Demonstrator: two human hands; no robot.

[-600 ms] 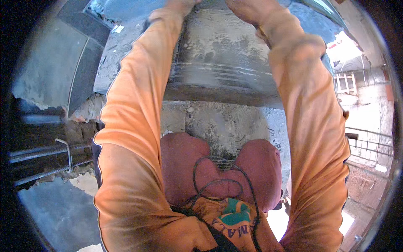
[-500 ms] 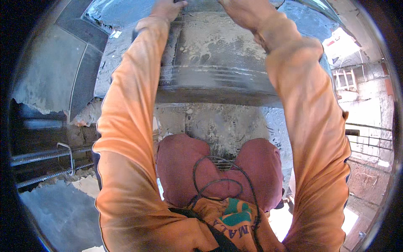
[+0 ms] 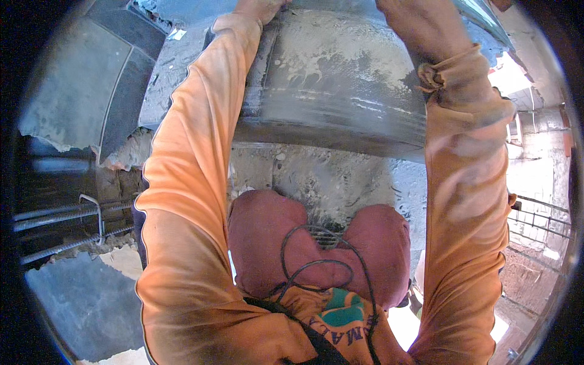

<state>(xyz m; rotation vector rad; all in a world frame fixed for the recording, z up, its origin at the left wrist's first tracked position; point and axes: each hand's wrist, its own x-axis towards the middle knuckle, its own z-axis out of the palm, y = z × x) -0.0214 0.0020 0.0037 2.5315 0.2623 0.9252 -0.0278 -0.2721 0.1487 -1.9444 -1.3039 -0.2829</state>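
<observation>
Left hand [image 3: 260,8] and right hand [image 3: 429,27] reached over the slab [image 3: 328,67], grips impossible to tell. Far-side work seemed underway, the next move calling for steady reach.

The right hand [image 3: 426,24], displaced rightward, now lies farther from the left hand [image 3: 258,8] than in both earlier views; its orange sleeve [image 3: 465,164] has swung outward, covering most of the pale ladder-like frame [image 3: 515,129].

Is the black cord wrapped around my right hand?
No, the black cord lies in loops over the maroon trousers, while the right hand is up at the picture's top edge, apart from it.
</observation>
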